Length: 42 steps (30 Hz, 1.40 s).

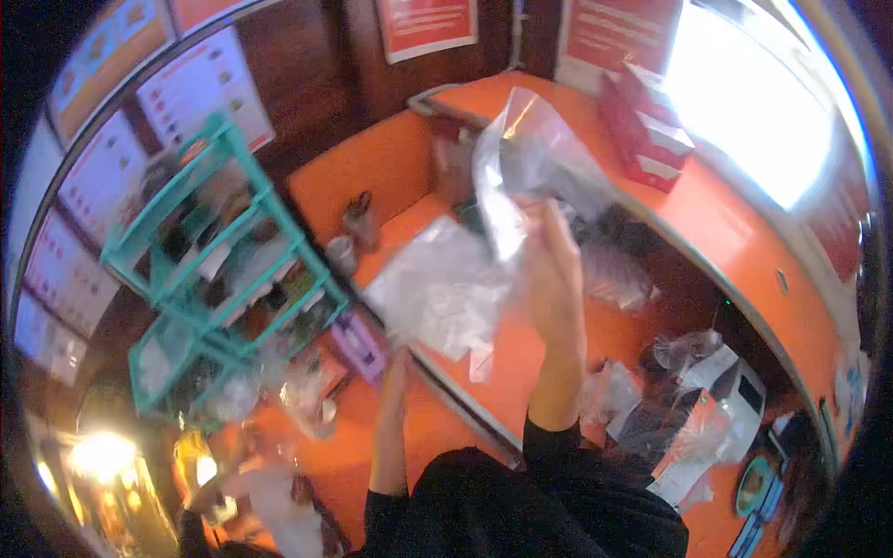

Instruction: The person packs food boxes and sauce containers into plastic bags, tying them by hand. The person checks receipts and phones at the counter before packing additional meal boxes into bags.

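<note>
My right hand (553, 251) is raised over the orange counter (510, 379), its fingers closed on a clear plastic bag (507, 177). The bag stands up from the hand and looks smeared by motion. A pile of clear plastic bags (442, 288) lies on the counter, left of that hand. Lower down, near the pile's bottom edge, is my left hand (395, 372). Its fingers are blurred, so I cannot tell whether they hold anything. A purple box-like thing (358, 344) is close to it on the left.
A teal rack (270, 200) with filled shelves stands left. Red boxes (646, 135) sit on the upper ledge. Crumpled plastic (609, 391) and a white device (739, 395) lie right. Another person's hand (200, 493) shows at lower left, near a bright lamp (102, 456).
</note>
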Each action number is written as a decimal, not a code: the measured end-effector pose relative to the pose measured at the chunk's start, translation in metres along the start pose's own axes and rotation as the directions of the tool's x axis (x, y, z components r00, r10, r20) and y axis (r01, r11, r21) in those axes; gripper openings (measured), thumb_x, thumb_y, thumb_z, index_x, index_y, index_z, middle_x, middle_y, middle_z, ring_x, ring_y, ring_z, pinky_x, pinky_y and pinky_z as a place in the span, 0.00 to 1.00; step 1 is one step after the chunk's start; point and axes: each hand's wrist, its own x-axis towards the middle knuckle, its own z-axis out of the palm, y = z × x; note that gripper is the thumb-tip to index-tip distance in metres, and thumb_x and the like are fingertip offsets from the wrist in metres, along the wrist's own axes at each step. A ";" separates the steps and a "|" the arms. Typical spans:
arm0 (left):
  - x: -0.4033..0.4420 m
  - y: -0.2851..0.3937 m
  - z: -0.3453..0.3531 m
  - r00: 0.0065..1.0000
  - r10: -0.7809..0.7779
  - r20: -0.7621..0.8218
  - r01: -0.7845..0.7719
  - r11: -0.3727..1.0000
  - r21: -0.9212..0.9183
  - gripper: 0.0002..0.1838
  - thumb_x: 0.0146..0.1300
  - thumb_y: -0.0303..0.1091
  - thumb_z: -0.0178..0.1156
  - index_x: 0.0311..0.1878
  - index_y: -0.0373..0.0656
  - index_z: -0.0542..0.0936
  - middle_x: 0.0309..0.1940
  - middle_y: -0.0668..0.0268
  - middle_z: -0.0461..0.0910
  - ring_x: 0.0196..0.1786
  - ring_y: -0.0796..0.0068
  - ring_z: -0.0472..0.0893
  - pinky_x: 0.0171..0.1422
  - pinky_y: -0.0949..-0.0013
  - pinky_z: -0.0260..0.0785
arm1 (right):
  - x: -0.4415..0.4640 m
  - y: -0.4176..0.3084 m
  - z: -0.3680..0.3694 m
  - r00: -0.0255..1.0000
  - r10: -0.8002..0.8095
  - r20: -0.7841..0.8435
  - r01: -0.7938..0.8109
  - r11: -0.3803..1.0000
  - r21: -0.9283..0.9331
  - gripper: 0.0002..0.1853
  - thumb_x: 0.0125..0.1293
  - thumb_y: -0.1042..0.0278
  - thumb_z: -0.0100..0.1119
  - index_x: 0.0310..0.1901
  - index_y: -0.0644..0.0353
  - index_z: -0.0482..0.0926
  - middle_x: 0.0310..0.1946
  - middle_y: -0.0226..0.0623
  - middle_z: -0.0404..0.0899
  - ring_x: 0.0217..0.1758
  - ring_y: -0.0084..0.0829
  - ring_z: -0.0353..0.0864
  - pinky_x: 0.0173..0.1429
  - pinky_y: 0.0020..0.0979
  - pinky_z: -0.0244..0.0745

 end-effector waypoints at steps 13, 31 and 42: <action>-0.166 -0.017 0.000 0.874 0.458 -0.163 -0.480 0.763 -0.433 0.27 0.64 0.53 0.50 0.57 0.41 0.70 0.46 0.62 0.76 0.46 0.70 0.76 0.46 0.66 0.72 | -0.149 -0.020 0.050 0.845 -0.116 0.522 0.078 0.993 0.094 0.15 0.54 0.74 0.53 0.46 0.62 0.71 0.44 0.46 0.72 0.46 0.45 0.74 0.48 0.37 0.69; -0.290 -0.185 -0.109 0.987 0.160 -0.001 -0.159 0.982 0.100 0.25 0.66 0.52 0.46 0.55 0.40 0.71 0.49 0.59 0.74 0.47 0.66 0.75 0.49 0.65 0.70 | -0.371 -0.093 -0.136 0.640 0.508 0.576 -0.768 0.449 0.457 0.12 0.54 0.62 0.64 0.32 0.64 0.81 0.24 0.26 0.76 0.30 0.19 0.72 0.37 0.24 0.65; -0.340 -0.183 0.033 0.952 0.241 0.187 -0.304 0.770 0.560 0.21 0.67 0.47 0.48 0.51 0.38 0.74 0.46 0.59 0.75 0.48 0.66 0.74 0.57 0.65 0.63 | -0.477 -0.171 -0.268 0.814 0.541 0.210 -0.580 0.768 0.272 0.14 0.54 0.60 0.67 0.23 0.61 0.77 0.21 0.26 0.74 0.28 0.17 0.69 0.31 0.26 0.61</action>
